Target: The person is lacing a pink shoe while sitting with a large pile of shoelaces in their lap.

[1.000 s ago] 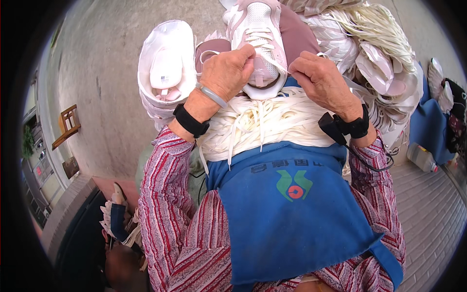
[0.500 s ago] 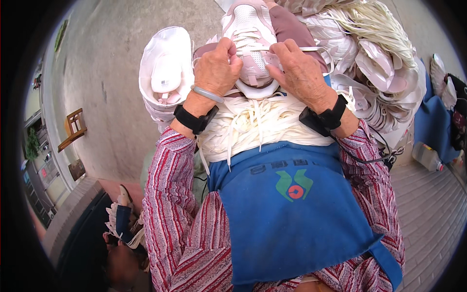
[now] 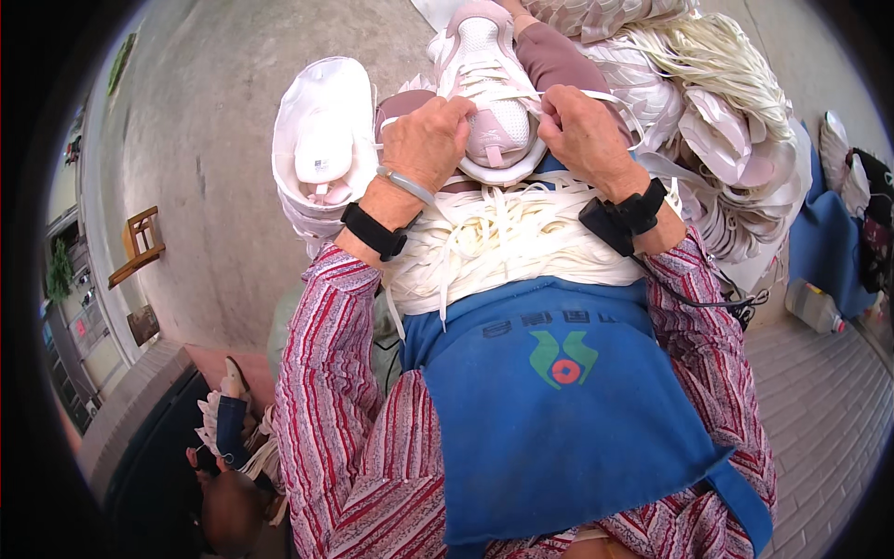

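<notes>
A pink and white sneaker [image 3: 479, 48] rests at my knees with its toe pointing away. Its white lace [image 3: 507, 93] crosses the upper above the pink tongue [image 3: 496, 130]. At the shoe's left edge my left hand [image 3: 424, 142] is closed in a pinch on the lace, its fingertips partly hidden. My right hand [image 3: 589, 142], also closed, grips the lace off the right edge, and a loose length [image 3: 610, 98] loops out beyond it. Across my lap lies a thick bundle of cream shoelaces [image 3: 521, 244], just below the shoe.
Another white shoe upper [image 3: 321, 93] stands at left, stuffed with a white insert. A large heap of pink and white shoe parts [image 3: 717, 140] and hanks of laces rises at right. A plastic bottle [image 3: 812, 306] lies beyond it. Another person [image 3: 237, 466] sits at lower left.
Both hands have shifted slightly right and nearer me, the right hand farther out from the shoe. More of the tongue shows between them.
</notes>
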### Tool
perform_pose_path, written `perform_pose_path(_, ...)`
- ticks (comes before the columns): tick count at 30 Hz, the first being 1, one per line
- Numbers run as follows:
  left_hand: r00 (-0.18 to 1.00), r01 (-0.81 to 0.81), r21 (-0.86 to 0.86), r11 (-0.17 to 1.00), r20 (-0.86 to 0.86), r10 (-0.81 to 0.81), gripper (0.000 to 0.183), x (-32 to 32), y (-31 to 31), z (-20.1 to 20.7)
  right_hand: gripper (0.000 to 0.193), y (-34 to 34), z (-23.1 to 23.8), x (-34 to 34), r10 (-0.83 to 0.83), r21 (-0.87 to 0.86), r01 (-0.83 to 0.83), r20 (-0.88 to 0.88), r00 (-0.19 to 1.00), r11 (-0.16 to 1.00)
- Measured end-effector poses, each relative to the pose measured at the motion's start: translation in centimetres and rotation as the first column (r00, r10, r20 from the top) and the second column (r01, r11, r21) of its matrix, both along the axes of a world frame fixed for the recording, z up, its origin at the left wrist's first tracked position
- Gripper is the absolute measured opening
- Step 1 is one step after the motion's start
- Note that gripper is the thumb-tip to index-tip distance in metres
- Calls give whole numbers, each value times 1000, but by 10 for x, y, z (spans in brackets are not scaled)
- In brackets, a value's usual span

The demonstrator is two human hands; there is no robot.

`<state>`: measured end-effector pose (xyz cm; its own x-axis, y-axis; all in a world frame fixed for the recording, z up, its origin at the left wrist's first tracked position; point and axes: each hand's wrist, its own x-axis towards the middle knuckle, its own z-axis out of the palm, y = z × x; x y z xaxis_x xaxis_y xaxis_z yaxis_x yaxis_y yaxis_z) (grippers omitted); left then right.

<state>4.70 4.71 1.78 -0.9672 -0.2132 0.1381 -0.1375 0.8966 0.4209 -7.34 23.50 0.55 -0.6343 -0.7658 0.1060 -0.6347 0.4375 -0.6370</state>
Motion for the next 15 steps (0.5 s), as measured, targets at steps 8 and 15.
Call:
perform_pose_path(8,996,77,-105,991,45,-72,20,13,9,0,20,-4,12,13,14,-101,-22,-79,997,995)
perform_pose_path(15,997,62,-15,998,47,-61,30,20,11,4,24,-22,11,10,-7,32,14,-188,982,999)
